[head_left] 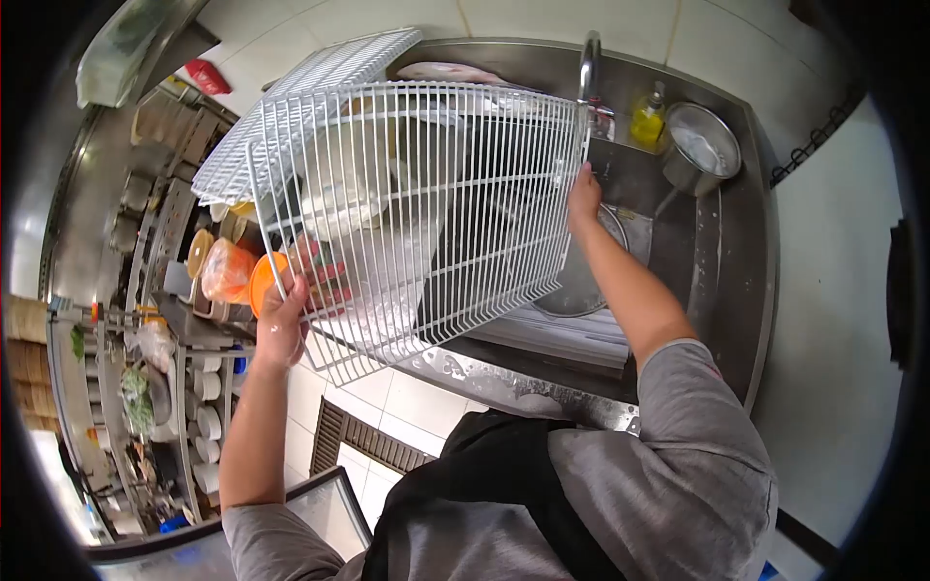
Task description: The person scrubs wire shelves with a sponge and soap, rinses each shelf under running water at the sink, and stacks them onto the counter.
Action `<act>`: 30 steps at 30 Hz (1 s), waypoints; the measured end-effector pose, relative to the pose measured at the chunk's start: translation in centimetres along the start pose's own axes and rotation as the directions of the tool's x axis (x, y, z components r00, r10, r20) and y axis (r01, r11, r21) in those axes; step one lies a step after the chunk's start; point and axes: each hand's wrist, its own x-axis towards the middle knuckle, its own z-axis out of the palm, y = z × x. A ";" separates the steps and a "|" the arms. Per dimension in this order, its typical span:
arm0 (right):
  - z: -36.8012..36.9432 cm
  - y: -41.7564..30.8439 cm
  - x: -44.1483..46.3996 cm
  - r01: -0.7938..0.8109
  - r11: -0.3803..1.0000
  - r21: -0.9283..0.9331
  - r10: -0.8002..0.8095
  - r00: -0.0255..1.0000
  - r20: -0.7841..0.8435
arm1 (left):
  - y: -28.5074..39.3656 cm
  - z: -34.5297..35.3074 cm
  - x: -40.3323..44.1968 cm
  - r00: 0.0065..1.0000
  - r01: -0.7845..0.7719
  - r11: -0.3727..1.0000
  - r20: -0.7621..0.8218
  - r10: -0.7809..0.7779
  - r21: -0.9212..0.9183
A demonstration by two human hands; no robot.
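Between my two hands a white wire shelf rack [436, 186] is held tilted over the sink. My left hand [281, 324] grips its left edge near the lower corner, fingers wrapped round the wire. On the opposite side, my right hand [584, 198] is closed on the right edge, just below the faucet. More white wire racks [329, 68] lie at the upper left, partly behind the held one. Through the bars I see a whitish plastic bag [339, 198], its contents unclear.
A chrome faucet [590, 63] rises at the sink's back. Near it stand a yellow soap bottle [647, 118] and a metal pot [701, 145]. A round metal piece [572, 281] lies in the sink [736, 320]. Orange-lidded containers [263, 281] and crowded shelves are at left.
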 end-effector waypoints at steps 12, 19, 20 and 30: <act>3.0 -14.0 2.7 0.492 0.845 -0.208 -0.489 0.870 0.068 | -4.5 4.2 -1.7 0.960 -0.266 0.935 -0.155 0.235 -0.233; -0.2 -11.5 -10.2 0.819 0.531 -0.219 -0.678 0.565 0.469 | -7.0 7.0 -0.3 0.961 -0.263 0.896 -0.177 0.212 -0.357; -0.8 -10.2 -11.7 0.862 0.464 -0.202 -0.670 0.491 0.557 | -7.1 7.2 -0.1 0.957 -0.280 0.895 -0.177 0.231 -0.346; -3.5 -5.1 4.3 -0.161 0.966 -0.202 0.204 0.955 0.214 | -8.0 4.8 -2.1 0.951 -0.302 0.883 -0.180 0.252 -0.359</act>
